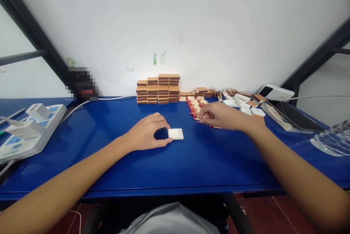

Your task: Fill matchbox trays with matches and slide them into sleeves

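Observation:
A small white matchbox tray (176,134) lies flat on the blue table, its hollow side up. My left hand (149,131) grips its left end between thumb and fingers. Farther right, my right hand (214,114) is closed in a pinch at the heap of red-tipped matches (194,107). Whatever is between those fingertips is too small to make out. The hand covers part of the heap.
Stacked matchboxes (158,89) stand against the wall. Loose matchbox sleeves and white trays (240,98) are strewn behind my right forearm. A power strip (50,128) sits at the left, and a white device (276,92) leans at the right.

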The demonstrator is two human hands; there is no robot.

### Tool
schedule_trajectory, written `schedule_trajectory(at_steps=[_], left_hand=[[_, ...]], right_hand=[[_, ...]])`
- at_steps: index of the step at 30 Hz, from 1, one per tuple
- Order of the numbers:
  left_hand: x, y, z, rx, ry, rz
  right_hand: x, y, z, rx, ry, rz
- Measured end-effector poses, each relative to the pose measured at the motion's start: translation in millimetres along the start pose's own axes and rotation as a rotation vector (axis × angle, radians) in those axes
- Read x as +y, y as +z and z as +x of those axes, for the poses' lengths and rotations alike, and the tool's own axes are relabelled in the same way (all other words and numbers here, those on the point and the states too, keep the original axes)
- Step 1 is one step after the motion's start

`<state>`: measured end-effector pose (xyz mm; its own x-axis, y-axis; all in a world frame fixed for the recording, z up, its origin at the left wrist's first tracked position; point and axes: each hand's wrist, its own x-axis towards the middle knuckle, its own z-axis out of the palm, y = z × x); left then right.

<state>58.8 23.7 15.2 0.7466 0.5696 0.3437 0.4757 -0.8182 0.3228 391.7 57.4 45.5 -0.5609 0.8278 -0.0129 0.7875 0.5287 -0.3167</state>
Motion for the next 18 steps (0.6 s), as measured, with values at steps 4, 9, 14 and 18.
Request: schedule_trajectory(at_steps=[4, 9, 14, 18], left_hand=[[-1.0, -1.4, -0.6, -0.007, -0.015, -0.002], [-1.5, -2.1, -0.9, -0.008, -0.026, 0.003], [-2.8, -1.9, -0.9, -0.008, -0.028, 0.013], [-2.6, -2.1, -0.8, -0.011, -0.026, 0.011]], right_hand=[[13.4, 2.4, 2.7, -0.037, 0.058, 0.033], [9.9, 7.0, 4.8, -0.084, 0.076, 0.074], [11.0, 8.5, 4.4, -0.085, 0.066, 0.075], [10.6, 10.1, 4.2, -0.052, 0.015, 0.043]])
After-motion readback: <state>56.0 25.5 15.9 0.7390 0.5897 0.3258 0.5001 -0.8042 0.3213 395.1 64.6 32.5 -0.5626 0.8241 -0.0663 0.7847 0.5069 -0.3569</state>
